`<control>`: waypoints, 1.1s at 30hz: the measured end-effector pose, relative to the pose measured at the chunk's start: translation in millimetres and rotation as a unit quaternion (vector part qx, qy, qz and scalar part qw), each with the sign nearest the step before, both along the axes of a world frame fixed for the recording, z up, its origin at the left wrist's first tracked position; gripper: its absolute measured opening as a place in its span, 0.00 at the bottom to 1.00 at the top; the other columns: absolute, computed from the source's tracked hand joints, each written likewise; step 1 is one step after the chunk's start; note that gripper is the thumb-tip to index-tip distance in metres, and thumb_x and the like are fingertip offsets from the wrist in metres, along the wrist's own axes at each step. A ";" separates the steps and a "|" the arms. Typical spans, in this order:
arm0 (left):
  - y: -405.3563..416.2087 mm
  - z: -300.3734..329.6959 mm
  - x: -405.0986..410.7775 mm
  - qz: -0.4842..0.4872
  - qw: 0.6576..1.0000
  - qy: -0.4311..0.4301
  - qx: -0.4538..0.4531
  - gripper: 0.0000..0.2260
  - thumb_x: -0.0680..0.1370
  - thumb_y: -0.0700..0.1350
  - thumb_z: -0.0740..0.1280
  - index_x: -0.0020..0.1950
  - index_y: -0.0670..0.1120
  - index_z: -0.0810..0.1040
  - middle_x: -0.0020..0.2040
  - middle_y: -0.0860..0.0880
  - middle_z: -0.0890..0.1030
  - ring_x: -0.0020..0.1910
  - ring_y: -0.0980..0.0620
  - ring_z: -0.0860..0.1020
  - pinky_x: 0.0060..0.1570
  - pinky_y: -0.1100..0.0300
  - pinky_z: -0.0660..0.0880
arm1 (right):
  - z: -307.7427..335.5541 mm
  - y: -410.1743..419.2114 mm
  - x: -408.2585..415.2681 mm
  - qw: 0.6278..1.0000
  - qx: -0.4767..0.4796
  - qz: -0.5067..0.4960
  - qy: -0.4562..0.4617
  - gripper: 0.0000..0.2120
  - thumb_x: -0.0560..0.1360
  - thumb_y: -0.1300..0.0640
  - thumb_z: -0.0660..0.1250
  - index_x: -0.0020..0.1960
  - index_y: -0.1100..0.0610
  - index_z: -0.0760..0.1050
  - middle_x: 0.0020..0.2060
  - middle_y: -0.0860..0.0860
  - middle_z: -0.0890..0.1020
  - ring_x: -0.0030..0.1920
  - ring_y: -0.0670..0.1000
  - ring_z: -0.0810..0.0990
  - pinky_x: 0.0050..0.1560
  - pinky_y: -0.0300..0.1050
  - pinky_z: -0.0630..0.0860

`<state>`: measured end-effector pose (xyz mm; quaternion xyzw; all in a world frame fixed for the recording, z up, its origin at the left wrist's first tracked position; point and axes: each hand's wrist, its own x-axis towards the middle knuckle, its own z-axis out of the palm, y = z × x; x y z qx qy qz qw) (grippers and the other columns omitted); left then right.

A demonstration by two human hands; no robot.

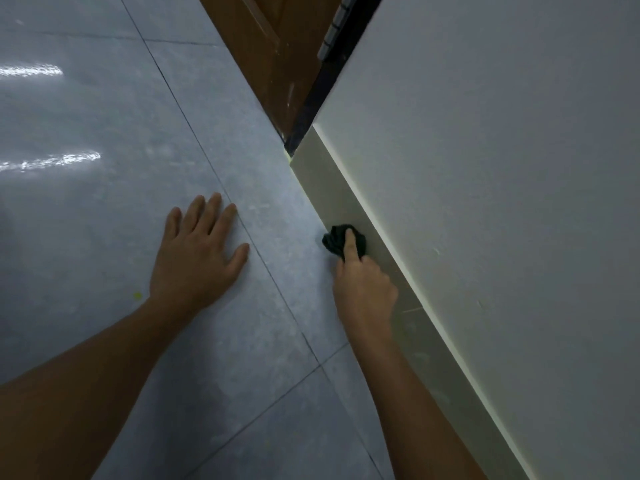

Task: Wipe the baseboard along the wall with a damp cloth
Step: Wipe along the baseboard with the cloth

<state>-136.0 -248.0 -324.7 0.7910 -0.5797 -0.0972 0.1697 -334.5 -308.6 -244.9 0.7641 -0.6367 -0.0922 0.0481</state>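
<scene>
A pale baseboard (pixel 332 188) runs diagonally along the foot of the white wall (pixel 485 168), from the door frame down to the lower right. My right hand (pixel 363 289) holds a small bunched dark cloth (pixel 334 239) pressed against the baseboard near the floor, with one finger stretched over the cloth. My left hand (pixel 197 254) lies flat on the grey tiled floor (pixel 104 116), fingers spread, holding nothing, well left of the cloth.
A brown wooden door (pixel 277 57) with a dark frame edge (pixel 322 88) and a metal hinge (pixel 334 27) stands where the baseboard ends. Faint smears show on the baseboard at the lower right. The glossy floor tiles reflect light at the left.
</scene>
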 end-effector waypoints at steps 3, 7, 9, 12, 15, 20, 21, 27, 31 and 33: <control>5.8 -3.7 -3.3 0.006 1.000 0.005 0.013 0.33 0.75 0.61 0.47 0.76 0.45 0.60 0.77 0.42 0.60 0.76 0.42 0.57 0.73 0.43 0.51 | -10.5 19.1 -24.8 0.997 0.065 -0.018 0.030 0.26 0.82 0.54 0.54 0.78 0.46 0.49 0.53 0.54 0.80 0.48 0.54 0.81 0.40 0.46 0.73; 7.5 4.4 -5.0 0.002 0.998 -0.014 0.063 0.31 0.78 0.59 0.48 0.78 0.45 0.53 0.79 0.43 0.53 0.77 0.44 0.50 0.74 0.44 0.44 | 11.4 39.4 -38.7 0.995 0.080 -0.059 -0.006 0.25 0.82 0.55 0.52 0.77 0.47 0.50 0.50 0.55 0.81 0.46 0.55 0.80 0.40 0.45 0.69; 2.9 14.4 -10.9 0.014 0.999 -0.015 0.043 0.29 0.80 0.56 0.49 0.78 0.44 0.51 0.79 0.43 0.49 0.78 0.45 0.47 0.73 0.44 0.39 | 25.0 21.5 -18.5 0.999 0.027 -0.032 -0.029 0.25 0.82 0.54 0.52 0.78 0.48 0.50 0.49 0.55 0.80 0.41 0.55 0.76 0.38 0.43 0.65; 14.8 15.8 -72.6 -0.059 0.998 -0.001 0.036 0.31 0.76 0.59 0.41 0.78 0.48 0.46 0.79 0.44 0.46 0.77 0.46 0.44 0.72 0.46 0.38 | 13.6 10.1 -8.0 0.999 0.011 0.000 -0.039 0.26 0.82 0.55 0.52 0.78 0.48 0.49 0.54 0.56 0.78 0.47 0.57 0.79 0.40 0.46 0.69; 27.6 6.0 -123.1 -0.101 0.994 0.004 0.043 0.31 0.77 0.60 0.45 0.78 0.48 0.51 0.78 0.43 0.51 0.76 0.45 0.47 0.73 0.46 0.39 | -3.5 19.1 -23.7 0.998 0.062 -0.008 -0.026 0.26 0.83 0.56 0.53 0.78 0.47 0.48 0.57 0.57 0.77 0.52 0.57 0.80 0.46 0.49 0.76; 27.3 1.4 -125.9 -0.073 0.997 -0.019 0.022 0.31 0.77 0.59 0.49 0.78 0.49 0.54 0.78 0.45 0.53 0.77 0.44 0.50 0.73 0.44 0.42 | -3.2 49.2 -72.0 0.997 0.068 -0.037 -0.020 0.25 0.83 0.53 0.51 0.78 0.46 0.48 0.56 0.56 0.78 0.50 0.56 0.80 0.48 0.49 0.76; 28.7 0.3 -127.7 -0.071 0.997 -0.017 0.023 0.31 0.77 0.59 0.49 0.78 0.49 0.53 0.78 0.45 0.53 0.77 0.45 0.50 0.73 0.44 0.42 | 1.4 50.5 -75.6 0.997 0.056 -0.034 -0.028 0.25 0.83 0.52 0.51 0.78 0.46 0.48 0.56 0.55 0.78 0.50 0.56 0.80 0.46 0.48 0.76; 31.7 -4.5 -121.8 -0.064 0.997 -0.016 0.031 0.31 0.78 0.60 0.48 0.78 0.51 0.49 0.79 0.46 0.49 0.77 0.46 0.45 0.73 0.44 0.41 | -2.2 30.3 -44.5 0.998 -0.006 0.021 -0.050 0.25 0.83 0.51 0.52 0.78 0.47 0.48 0.55 0.55 0.78 0.47 0.57 0.81 0.41 0.47 0.75; 33.2 -2.3 -126.6 -0.077 0.997 -0.014 0.029 0.31 0.77 0.60 0.48 0.78 0.50 0.51 0.79 0.46 0.50 0.77 0.46 0.47 0.73 0.45 0.41 | -18.2 51.7 -73.7 0.998 0.054 0.002 -0.017 0.26 0.83 0.55 0.52 0.78 0.47 0.47 0.55 0.55 0.78 0.46 0.55 0.82 0.42 0.46 0.76; 29.2 0.8 -127.1 -0.079 0.996 -0.015 0.023 0.31 0.76 0.60 0.48 0.78 0.50 0.51 0.79 0.46 0.51 0.77 0.46 0.48 0.73 0.44 0.42 | -12.5 64.2 -93.6 0.998 0.059 -0.014 -0.017 0.26 0.83 0.54 0.52 0.78 0.47 0.47 0.55 0.55 0.79 0.46 0.55 0.81 0.42 0.47 0.76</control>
